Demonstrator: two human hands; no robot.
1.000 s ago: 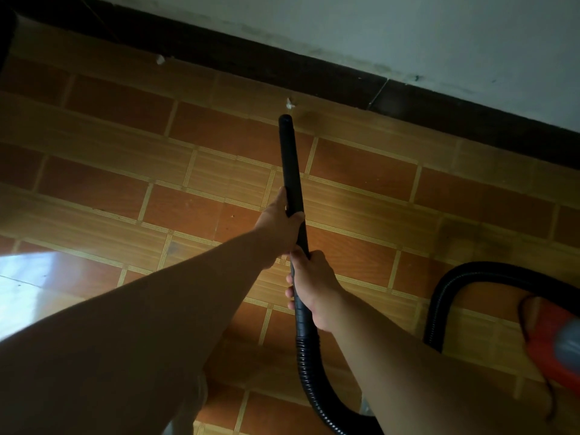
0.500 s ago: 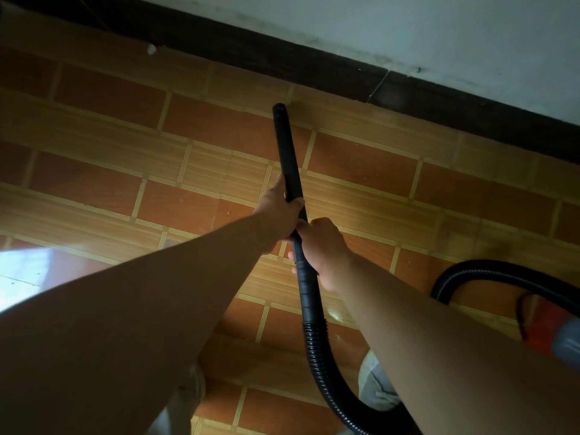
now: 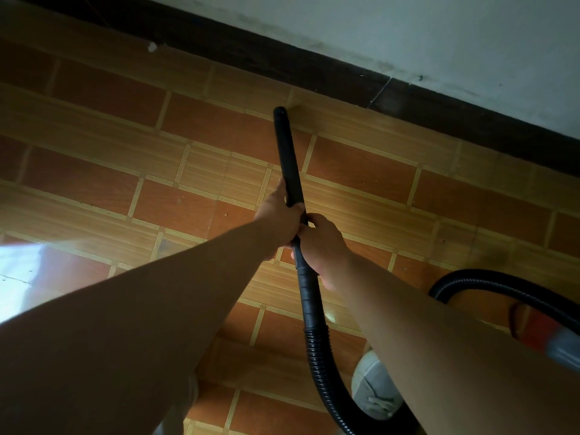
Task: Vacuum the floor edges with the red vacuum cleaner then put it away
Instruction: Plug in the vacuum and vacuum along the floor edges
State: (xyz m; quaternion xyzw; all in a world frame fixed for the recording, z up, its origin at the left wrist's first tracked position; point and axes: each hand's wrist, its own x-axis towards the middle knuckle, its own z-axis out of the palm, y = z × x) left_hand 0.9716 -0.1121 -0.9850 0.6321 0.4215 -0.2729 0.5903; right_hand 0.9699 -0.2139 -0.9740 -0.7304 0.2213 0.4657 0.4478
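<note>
Right hand [image 3: 323, 243] has slid up to touch left hand [image 3: 277, 215], fingers [image 3: 296, 208] of both clamped on the wand [image 3: 288, 158], which points away at the skirting [image 3: 314, 69], left nearer its tip.

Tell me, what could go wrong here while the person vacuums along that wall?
The hose curls close by the shoe, so a step could snag it and tug the red vacuum cleaner. The white scrap beside the skirting board lies well left of the tip of the wand and might be missed.
</note>
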